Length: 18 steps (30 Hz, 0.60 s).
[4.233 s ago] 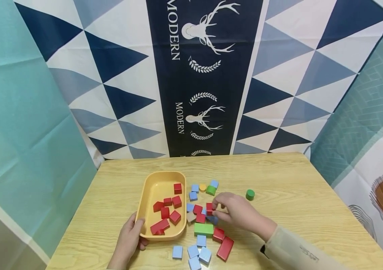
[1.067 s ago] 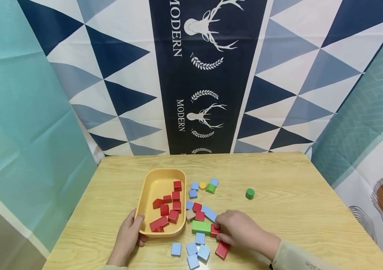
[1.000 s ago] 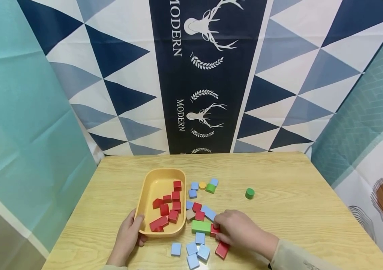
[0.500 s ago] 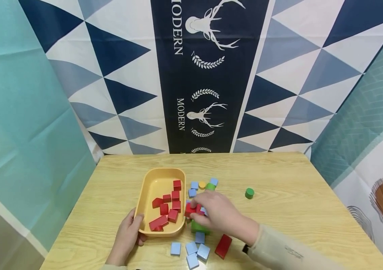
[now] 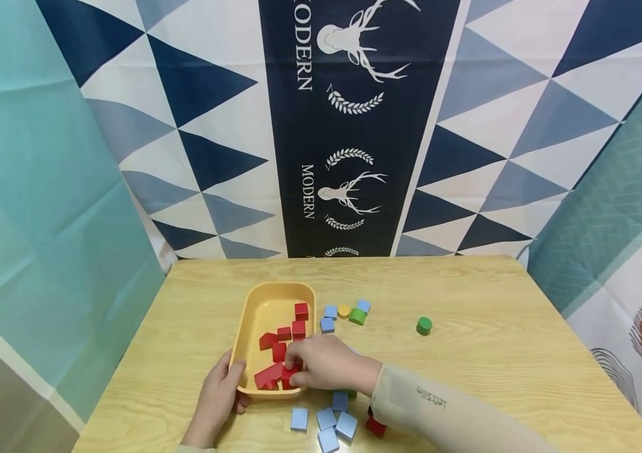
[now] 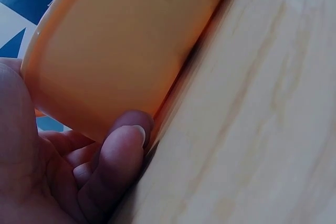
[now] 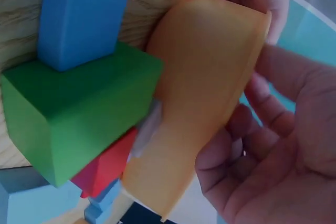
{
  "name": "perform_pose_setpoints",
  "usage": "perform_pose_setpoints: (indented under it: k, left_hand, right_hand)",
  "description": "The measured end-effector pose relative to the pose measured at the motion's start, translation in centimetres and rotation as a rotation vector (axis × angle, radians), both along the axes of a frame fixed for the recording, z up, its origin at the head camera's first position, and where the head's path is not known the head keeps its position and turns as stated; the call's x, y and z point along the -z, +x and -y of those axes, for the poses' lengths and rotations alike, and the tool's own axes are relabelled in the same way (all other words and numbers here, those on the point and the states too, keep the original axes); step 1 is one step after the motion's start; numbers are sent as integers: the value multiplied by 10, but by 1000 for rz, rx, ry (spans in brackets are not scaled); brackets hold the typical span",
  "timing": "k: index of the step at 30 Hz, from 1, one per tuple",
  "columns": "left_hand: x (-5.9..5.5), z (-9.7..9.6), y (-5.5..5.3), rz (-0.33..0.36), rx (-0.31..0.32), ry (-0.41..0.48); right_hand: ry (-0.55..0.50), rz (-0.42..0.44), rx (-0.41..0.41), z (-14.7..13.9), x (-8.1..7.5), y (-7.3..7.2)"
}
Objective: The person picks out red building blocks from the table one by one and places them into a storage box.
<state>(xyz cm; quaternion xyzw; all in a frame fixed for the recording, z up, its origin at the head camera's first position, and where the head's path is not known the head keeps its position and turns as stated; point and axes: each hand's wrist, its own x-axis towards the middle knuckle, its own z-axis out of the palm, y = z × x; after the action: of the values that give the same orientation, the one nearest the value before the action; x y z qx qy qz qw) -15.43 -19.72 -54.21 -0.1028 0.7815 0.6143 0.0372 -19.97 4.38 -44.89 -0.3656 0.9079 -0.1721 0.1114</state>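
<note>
My left hand grips the near left corner of a yellow plastic tray, thumb on the rim, fingers beneath. Its outer wall fills much of the left wrist view. Several red blocks lie inside the tray. Over the tray's near right part, my right hand pinches a red block between thumb and fingers. In the right wrist view, the tray wall hides that block. Just beyond the tray stand a green block, a blue block and a red block; my right arm mostly covers them in the head view.
Several light blue blocks lie at the table's front. Another red block shows partly from under my right sleeve. Behind are a yellow disc, a green half-round block and blue blocks. A green cylinder stands apart, right.
My right hand has picked up the red block beside the long green one and carried it left, over the tray rim and inside. My left hand keeps its grip on the tray.
</note>
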Motion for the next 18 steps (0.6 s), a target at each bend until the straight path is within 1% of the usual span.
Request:
perform_pose_setpoints:
  k: [3,6,9,11,14,16,18]
  left_hand:
    - [-2,0,-1,-4,7,-7]
    - [-3,0,-1,0,9,-10]
    - [-3,0,-1,3,11,-13]
    - [-3,0,-1,3,11,-12]
    - [-2,0,-1,1,12,-9]
    - [-1,0,-1,-1,9,-4]
    - [-1,1,-1,1,8,-2]
  right_hand:
    - [-2,-26,32,1,-1,1]
    - [-7,-48,47,2,0,1]
    - [-18,-81,41,1,4,1]
    - [-34,-119,34,0,7,1]
    - [-85,-185,38,-6,11,0]
    - [-129,-236,58,-14,13,-2]
    - [-171,-270,99,-23,12,-5]
